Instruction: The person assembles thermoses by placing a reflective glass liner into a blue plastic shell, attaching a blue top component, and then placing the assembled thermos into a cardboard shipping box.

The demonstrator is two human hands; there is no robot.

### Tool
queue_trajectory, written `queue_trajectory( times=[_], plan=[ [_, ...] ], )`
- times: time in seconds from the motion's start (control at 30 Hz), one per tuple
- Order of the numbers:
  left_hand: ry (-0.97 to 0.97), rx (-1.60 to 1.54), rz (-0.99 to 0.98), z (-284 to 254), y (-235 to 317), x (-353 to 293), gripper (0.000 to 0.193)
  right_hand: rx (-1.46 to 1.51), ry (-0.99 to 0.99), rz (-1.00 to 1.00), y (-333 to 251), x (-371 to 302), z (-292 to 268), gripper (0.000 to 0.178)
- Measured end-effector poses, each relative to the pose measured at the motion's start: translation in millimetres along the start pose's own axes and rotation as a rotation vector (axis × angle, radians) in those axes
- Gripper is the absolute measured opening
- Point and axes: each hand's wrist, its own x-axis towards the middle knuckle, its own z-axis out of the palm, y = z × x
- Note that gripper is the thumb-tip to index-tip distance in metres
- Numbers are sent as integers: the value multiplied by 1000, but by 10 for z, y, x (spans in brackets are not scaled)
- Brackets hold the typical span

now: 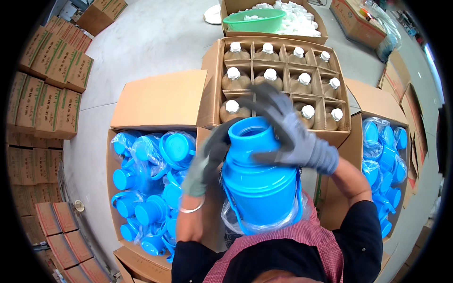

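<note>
A blue plastic thermos casing (pixel 259 184) stands upright close to my body, its round neck opening facing up. Clear plastic film hangs round its lower part, and a blue carrying handle hangs down its sides. My left hand (pixel 207 158), in a grey and dark glove, curls round the left of the neck; its fingertips are partly hidden. On the other side my gloved right hand (pixel 299 134) is spread, thumb near the casing's shoulder and blurred fingers reaching past the neck. Beyond it, glass bottle-like flasks (pixel 233 80) with white caps stand in a divided carton (pixel 347 123).
Open cartons of film-wrapped blue casings flank me, left (pixel 151 210) and right (pixel 384 160). Farther off, a box of white pieces (pixel 297 21) holds a green basin (pixel 255 21). Stacked cartons (pixel 52 104) line the left; flattened cardboard (pixel 406 94) lies at the right.
</note>
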Motion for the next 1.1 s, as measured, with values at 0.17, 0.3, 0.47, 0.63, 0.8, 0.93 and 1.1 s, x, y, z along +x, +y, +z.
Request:
queue_trajectory(
  times=[0.17, 0.3, 0.47, 0.63, 0.8, 0.93, 1.1],
  plan=[
    [61, -333, 69, 420, -194, 5, 63, 818, -89, 552, -178, -355, -62, 87],
    [112, 325, 247, 337, 300, 185, 111, 502, -10, -198, -74, 164, 87, 97],
    [211, 1036, 690, 11, 558, 596, 102, 142, 115, -486, 280, 854, 26, 90],
    [409, 909, 611, -227, 167, 414, 119, 291, 159, 64, 1376, 922, 1097, 64],
    [439, 1130, 583, -341, 139, 327, 128, -229, -50, 125, 2002, 700, 2244, 86],
    [505, 1132, 586, -334, 138, 226, 129, -329, -86, 302, 1862, 634, 2272, 91],
    [572, 1172, 608, -298, 63, 234, 131, -372, -179, 365, 1862, 682, 2216, 95]
  ],
)
